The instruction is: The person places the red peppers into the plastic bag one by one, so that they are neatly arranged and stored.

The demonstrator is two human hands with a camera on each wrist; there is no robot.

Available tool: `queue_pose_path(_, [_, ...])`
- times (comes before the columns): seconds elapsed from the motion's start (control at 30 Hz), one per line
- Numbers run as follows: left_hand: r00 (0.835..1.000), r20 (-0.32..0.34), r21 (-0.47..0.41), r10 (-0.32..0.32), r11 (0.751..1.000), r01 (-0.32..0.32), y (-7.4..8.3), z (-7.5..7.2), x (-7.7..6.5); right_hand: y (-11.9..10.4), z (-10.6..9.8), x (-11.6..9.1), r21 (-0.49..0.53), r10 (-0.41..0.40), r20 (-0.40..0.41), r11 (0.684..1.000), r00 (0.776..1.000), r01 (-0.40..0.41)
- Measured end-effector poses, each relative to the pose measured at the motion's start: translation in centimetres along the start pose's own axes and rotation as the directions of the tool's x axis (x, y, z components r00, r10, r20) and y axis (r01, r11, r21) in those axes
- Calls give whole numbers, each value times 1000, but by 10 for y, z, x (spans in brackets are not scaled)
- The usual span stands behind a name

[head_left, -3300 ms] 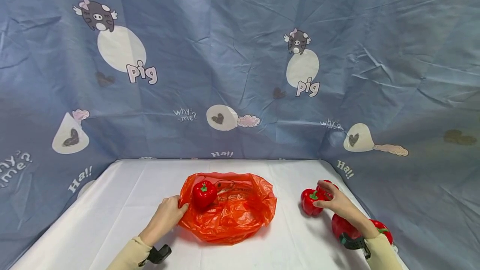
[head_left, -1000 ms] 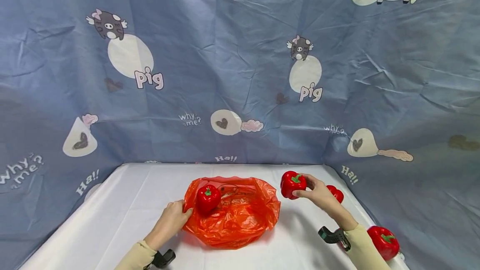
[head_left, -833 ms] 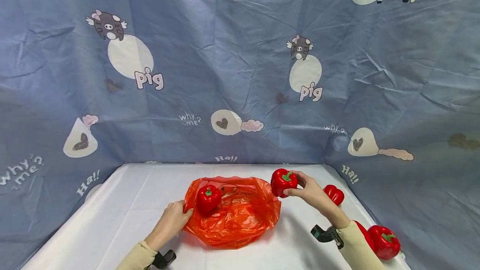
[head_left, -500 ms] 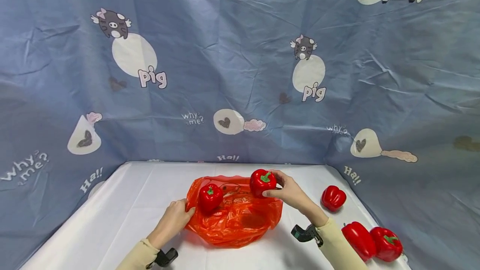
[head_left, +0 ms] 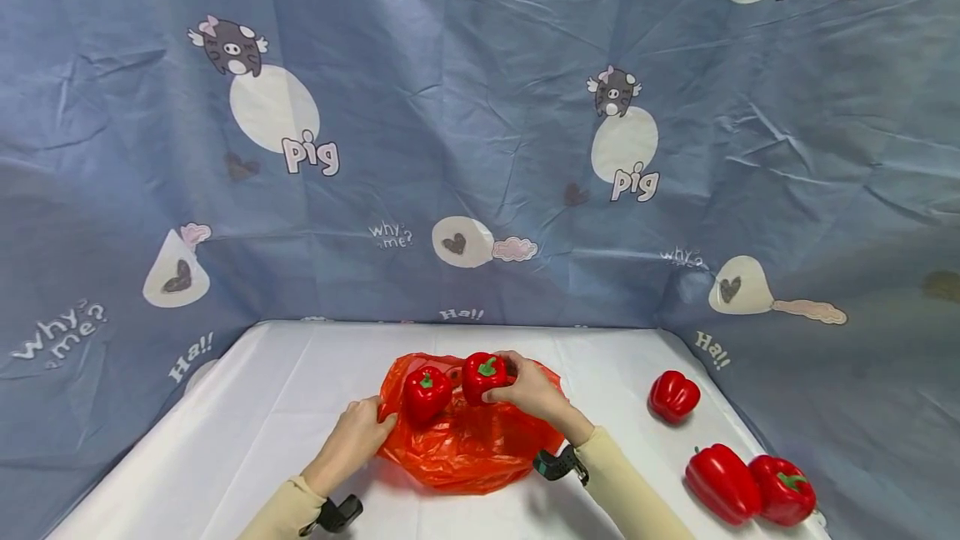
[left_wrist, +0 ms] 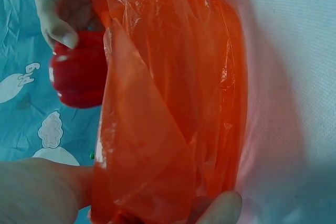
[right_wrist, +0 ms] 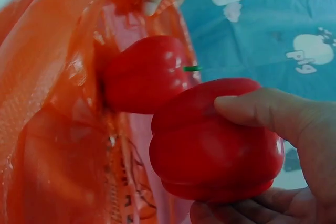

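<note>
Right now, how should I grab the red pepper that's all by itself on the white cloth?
I'd take the lone pepper around its plump middle, coming down from above. Its bulging, rounded sides look easy to wrap your fingers around, no stem shows to hold it by, and the long pepper lies apart from it.

- The place was screened off, its kind of room impossible to tell.
- Blue pig-print cloth (head_left: 510,169) walled back and sides.
- A white-covered table (head_left: 300,377) stood within.

red pepper (head_left: 480,375) — over open orange bag (head_left: 457,461)
</note>
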State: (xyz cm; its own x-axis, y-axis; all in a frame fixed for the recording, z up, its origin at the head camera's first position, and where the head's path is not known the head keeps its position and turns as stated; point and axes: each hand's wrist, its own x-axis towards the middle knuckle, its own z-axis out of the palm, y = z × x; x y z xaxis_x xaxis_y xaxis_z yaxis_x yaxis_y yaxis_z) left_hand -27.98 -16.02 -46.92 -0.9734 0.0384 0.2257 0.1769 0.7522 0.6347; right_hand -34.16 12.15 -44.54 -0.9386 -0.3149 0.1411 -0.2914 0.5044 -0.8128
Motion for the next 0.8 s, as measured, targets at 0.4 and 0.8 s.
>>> queue_pose_path(0.4, [1000, 7, 8, 16, 1000, -16, 1, 3, 1, 8, 24, 11, -44, 12, -8, 999, 1000, -12])
queue_pose_path(0.8, [1000, -4, 32, 21, 999, -20, 0, 2, 0, 18, 44, 17, -63, 8, -85, 998, 996, -13])
